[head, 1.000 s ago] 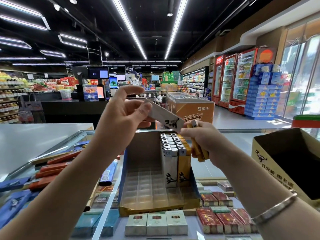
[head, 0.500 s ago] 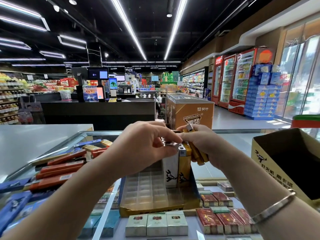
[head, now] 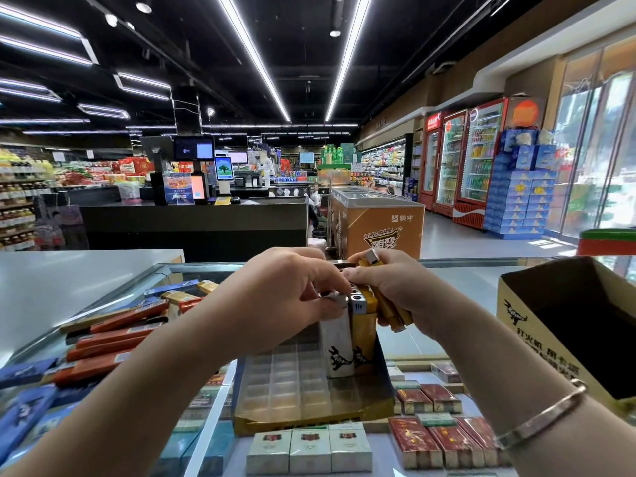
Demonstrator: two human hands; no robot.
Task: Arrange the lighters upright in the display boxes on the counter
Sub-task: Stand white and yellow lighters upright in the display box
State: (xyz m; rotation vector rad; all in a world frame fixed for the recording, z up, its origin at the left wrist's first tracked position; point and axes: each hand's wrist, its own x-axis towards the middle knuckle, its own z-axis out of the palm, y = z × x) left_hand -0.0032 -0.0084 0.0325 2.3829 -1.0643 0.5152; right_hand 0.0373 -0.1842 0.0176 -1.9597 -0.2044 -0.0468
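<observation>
- Far left, under the glass top of the desk [head: 457,277]: orange-red cartons [head: 113,333] lying flat, blue cartons [head: 24,404] nearer the left corner.
- My left hand [head: 275,297]: fingers [head: 327,280] curled down over the metal cap of a white lighter [head: 339,339], thumb and fingertips pinching its top. Lighter stands upright in the display box [head: 309,420].
- Display box sits on the glass near the front edge of the desk, centre of view. Clear plastic grid insert [head: 289,383] fills it; the left and front cells show no lighters.
- White lighter is at the front of a row along the right part of the box. Touching it on its right: a yellow lighter [head: 364,342], also upright. More caps run behind them, mostly hidden by my hands.
- My right hand [head: 395,287]: fingers closed round a bundle of yellow lighters [head: 392,313], tilted, one silver cap poking out above the knuckles. Hand hovers just over the right rear corner of the box, touching my left hand.
- Bracelet [head: 540,416] on my right wrist.
- Front edge, under glass: pale cigarette packs [head: 309,449], red packs [head: 437,438] to their right.
- Far right: open cardboard box [head: 537,325], interior dark; contents cannot tell.
</observation>
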